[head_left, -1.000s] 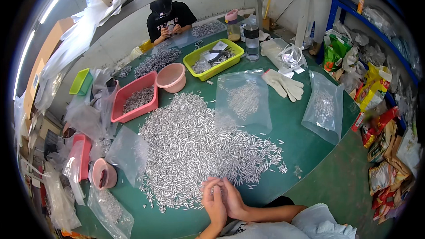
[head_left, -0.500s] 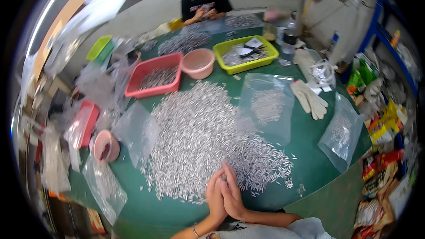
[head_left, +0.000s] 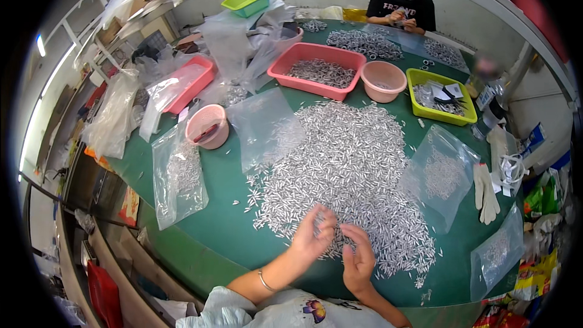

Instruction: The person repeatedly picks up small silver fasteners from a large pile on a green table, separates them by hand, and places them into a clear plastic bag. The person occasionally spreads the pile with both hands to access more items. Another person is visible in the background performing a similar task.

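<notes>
Both hands sit at the near edge of the pile (head_left: 352, 170) of small silver pins, spread over the green table (head_left: 231, 206). Left hand (head_left: 311, 237) w/ fingers curled loosely, tips down in the pins; looks like it's pinching a few, but can't tell for sure. Bracelet (head_left: 263, 280) on that wrist. Right hand (head_left: 358, 258) just beside it, fingers bent and half open, tips touching pins at pile's edge; nothing clearly gripped. Hands near each other, not touching.

Around the pile: clear bag (head_left: 265, 127) lying flat at pile's upper left, partly over it; another bag w/ pins (head_left: 178, 176) further left, near table edge. Pink bowl (head_left: 207, 126) between those two bags, something dark inside. Right of pile, bag (head_left: 442, 176) w/ small silver parts, then white gloves (head_left: 486, 185) beside it, and one more bag (head_left: 497, 255) at the lower right edge.

Far side: pink tray (head_left: 319, 70) w/ silver parts, second pink bowl (head_left: 383, 81) touching or just beside it, yellow tray (head_left: 442, 95) w/ mixed bits to the right. Red tray (head_left: 188, 82) at left under plastic, green tray (head_left: 246, 1) up top on a heap of plastic sheets.

Another person (head_left: 404, 3) in a black top sits across the table, hands together over more silver parts.
</notes>
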Motion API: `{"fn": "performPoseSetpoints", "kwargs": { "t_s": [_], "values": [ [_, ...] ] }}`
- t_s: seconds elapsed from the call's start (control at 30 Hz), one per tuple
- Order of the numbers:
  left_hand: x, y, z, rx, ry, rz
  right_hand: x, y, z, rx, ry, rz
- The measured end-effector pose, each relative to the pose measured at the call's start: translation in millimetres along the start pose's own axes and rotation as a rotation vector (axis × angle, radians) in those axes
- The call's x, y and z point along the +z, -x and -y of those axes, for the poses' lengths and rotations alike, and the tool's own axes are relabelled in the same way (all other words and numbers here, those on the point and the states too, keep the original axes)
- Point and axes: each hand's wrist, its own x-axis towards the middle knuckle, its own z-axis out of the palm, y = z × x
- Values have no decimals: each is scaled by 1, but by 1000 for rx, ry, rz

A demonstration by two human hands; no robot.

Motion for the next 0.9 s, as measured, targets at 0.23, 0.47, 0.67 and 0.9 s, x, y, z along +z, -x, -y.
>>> {"fn": "performPoseSetpoints", "kwargs": {
  "t_s": [0.23, 0.47, 0.67, 0.9],
  "values": [
    [10, -16, -137, 657, -161, -238, 0, 4, -12, 296, -277, -34],
    [32, -34, -200, 809, -416, -136, 4, 7, -19, 318, -264, 6],
    [104, -45, -214, 1020, -524, -93, 6, 7, -23, 329, -229, 8],
    [120, -37, -229, 866, -323, -148, 7, 8, -27, 345, -235, 16]
  ]
}}
